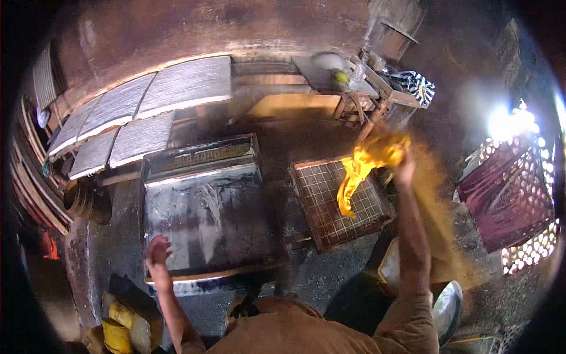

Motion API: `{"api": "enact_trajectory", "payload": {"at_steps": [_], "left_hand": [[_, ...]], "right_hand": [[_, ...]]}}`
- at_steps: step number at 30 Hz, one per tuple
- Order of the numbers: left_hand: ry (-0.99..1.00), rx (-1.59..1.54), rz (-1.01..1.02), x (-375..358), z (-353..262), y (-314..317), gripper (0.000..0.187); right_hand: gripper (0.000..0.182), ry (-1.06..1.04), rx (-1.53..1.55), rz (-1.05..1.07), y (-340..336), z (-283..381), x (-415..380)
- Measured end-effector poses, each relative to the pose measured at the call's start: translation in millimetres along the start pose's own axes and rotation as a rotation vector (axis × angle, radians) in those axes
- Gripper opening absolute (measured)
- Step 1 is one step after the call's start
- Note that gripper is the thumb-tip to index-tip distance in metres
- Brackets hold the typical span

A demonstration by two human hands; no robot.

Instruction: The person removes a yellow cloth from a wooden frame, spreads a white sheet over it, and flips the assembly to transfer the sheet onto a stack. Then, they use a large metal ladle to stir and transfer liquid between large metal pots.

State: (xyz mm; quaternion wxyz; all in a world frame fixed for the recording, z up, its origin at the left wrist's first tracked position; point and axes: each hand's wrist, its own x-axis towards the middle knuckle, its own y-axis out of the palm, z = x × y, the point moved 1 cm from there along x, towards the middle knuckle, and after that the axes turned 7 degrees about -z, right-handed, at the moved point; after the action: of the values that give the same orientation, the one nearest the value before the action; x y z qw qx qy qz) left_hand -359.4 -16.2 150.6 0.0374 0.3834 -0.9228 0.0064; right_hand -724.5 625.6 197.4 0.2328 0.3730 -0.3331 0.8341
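A bright yellow cloth point(355, 174) hangs from my right hand point(404, 168), which is closed on it above the right side of a wooden frame with a wire grid point(330, 200). My left hand point(158, 252) is raised with its fingers somewhat curled and apart, near the left front corner of a large shallow tray point(200, 274). Greyish liquid or wet material covers the tray's surface, with pale streaks. Nothing shows in my left hand.
Several pale rectangular sheets point(187, 82) lie along the back wall. A bench point(295, 105) holds a green fruit-like object, bottles and striped cloth point(415, 84). Yellow containers point(118, 336) stand at the lower left, a metal basin point(448, 310) at lower right, dark red cloth point(510, 197) farther right.
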Motion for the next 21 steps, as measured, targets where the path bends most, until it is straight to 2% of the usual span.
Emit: {"api": "enact_trajectory", "payload": {"at_steps": [1, 2, 3, 4, 5, 6, 7, 10, 11, 13, 15, 17, 19, 21], "left_hand": [[-0.001, 0.033, -0.054, 12.7, 25.3, -28.5, 0.03], [0.008, 0.045, -0.147, 21.8, 56.6, -58.3, 0.03], [0.076, 0.2, -0.163, 34.7, 91.7, -91.6, 0.033], [0.083, 0.318, -0.149, 38.1, 111.5, -118.8, 0.039], [0.057, 0.403, -0.204, 28.1, 93.8, -116.0, 0.038], [0.008, 0.461, -0.169, 36.6, 148.4, -162.2, 0.036], [-0.114, 0.333, -0.217, 34.0, 171.4, -178.7, 0.04], [-0.109, -0.053, -0.182, 38.0, 302.4, -258.2, 0.048], [-0.22, -0.019, -0.131, 35.6, 278.4, -245.5, 0.051], [-0.436, 0.067, -0.011, 29.1, 207.7, -206.5, 0.057], [-0.489, 0.099, -0.025, 23.3, 195.4, -203.8, 0.058], [-0.601, 0.133, -0.023, 20.8, 189.2, -208.7, 0.061], [-0.524, 0.146, -0.02, 19.6, 170.2, -204.7, 0.05], [-0.394, 0.164, -0.018, 19.5, 140.7, -197.7, 0.041]], "right_hand": [[0.05, 0.124, -0.211, 0.126, 13.5, -32.3, -57.7], [0.048, 0.297, -0.501, 0.357, 22.2, -51.5, -127.7], [0.047, 0.425, -0.728, 0.612, 27.9, -53.8, -199.2], [0.046, 0.516, -0.758, 0.752, 32.3, -40.0, -264.5], [0.039, 0.593, -0.487, 0.683, 38.5, -7.5, -300.4], [0.033, 0.681, -0.189, 0.61, 44.5, 26.7, -336.0], [0.029, 0.759, 0.088, 0.549, 50.5, 62.2, -371.2], [0.028, 0.92, 0.244, 0.724, 66.8, 133.0, -425.5], [0.036, 0.742, 0.417, 0.683, 67.2, 164.4, -425.8], [0.054, 0.568, 0.605, 0.643, 64.6, 233.4, -397.0], [0.061, 1.271, 0.352, 0.773, 79.2, 285.2, -335.0], [0.061, 1.297, 0.391, 0.816, 83.3, 292.0, -328.3], [0.062, 1.327, 0.428, 0.849, 82.7, 276.8, -331.7], [0.055, 1.357, 0.136, 1.021, 85.7, 253.1, -343.6]]}}
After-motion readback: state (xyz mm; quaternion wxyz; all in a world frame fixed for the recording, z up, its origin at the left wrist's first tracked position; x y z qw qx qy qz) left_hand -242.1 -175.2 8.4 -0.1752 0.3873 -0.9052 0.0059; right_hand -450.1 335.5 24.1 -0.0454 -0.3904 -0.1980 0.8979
